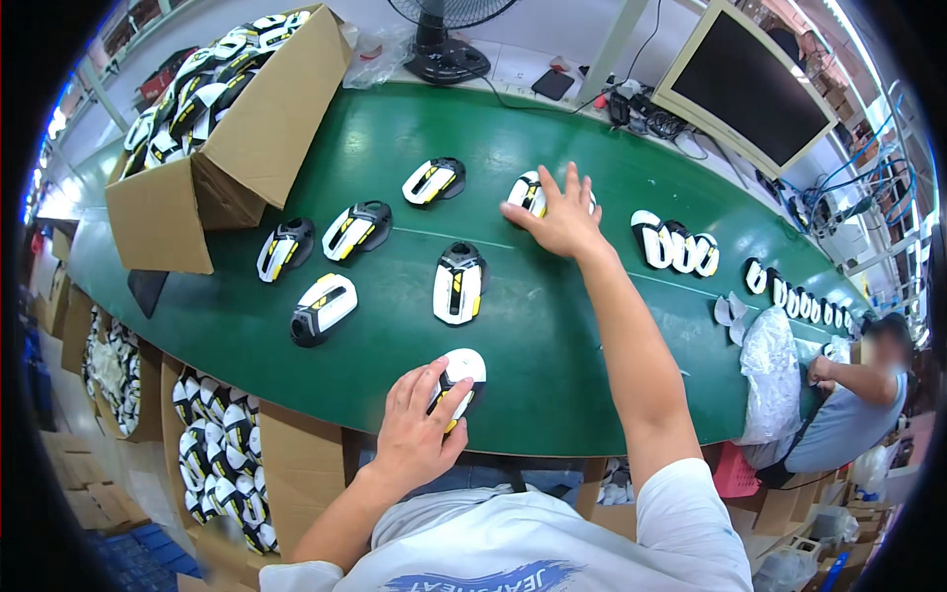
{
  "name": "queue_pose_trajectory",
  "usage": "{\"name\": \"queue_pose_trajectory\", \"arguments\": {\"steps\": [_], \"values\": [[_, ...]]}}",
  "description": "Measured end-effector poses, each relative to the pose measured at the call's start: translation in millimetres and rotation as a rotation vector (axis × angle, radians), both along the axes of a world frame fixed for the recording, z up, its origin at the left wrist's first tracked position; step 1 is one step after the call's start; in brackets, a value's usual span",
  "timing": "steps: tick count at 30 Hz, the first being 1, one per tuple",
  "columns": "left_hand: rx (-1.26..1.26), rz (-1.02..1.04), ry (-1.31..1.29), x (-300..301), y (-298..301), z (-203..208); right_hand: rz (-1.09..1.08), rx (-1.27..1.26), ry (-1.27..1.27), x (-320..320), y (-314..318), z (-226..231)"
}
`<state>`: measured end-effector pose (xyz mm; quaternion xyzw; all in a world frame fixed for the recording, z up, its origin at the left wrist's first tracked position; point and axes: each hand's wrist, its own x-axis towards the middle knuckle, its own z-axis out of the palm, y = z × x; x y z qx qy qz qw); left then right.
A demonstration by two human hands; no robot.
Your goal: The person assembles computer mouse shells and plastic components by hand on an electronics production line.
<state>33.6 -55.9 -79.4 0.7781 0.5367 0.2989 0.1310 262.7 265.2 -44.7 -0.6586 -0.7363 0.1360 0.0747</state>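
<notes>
Curling fingers round a shell (466, 366) near the surface's (562, 345) edge, the left hand (412, 434) might slip and drop it; the right hand (566, 223) spreads fingers over a farther shell (528, 191)

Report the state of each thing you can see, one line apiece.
Left hand, curled over the near casing
Right hand, spread over the far casing
Tabletop box, open, heaped full
Lower box, open, filled
Monitor, dark
Phone, lying flat, dark
Larger plastic bag, crumpled
Fan, upright; cannot tell whether it is spinning
</notes>
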Motion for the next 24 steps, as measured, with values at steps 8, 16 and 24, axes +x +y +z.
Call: {"name": "queue_pose_trajectory", "arguments": {"steps": [8,16,24], "values": [[0.257,0.412,-0.181,-78.1,-70.1,-3.1,0.168,0.051,-0.001,6.5,42.2,-11.7],[-0.047,1.181,0.093,-316.2,-167.7,-86.0,0.178,0.372,-0.092,57.6,60.2,-69.0],[-0.199,1.029,0.502,-376.3,-147.3,-149.6,-0.029,0.165,-0.265,-25.8,11.2,-36.5]]}}
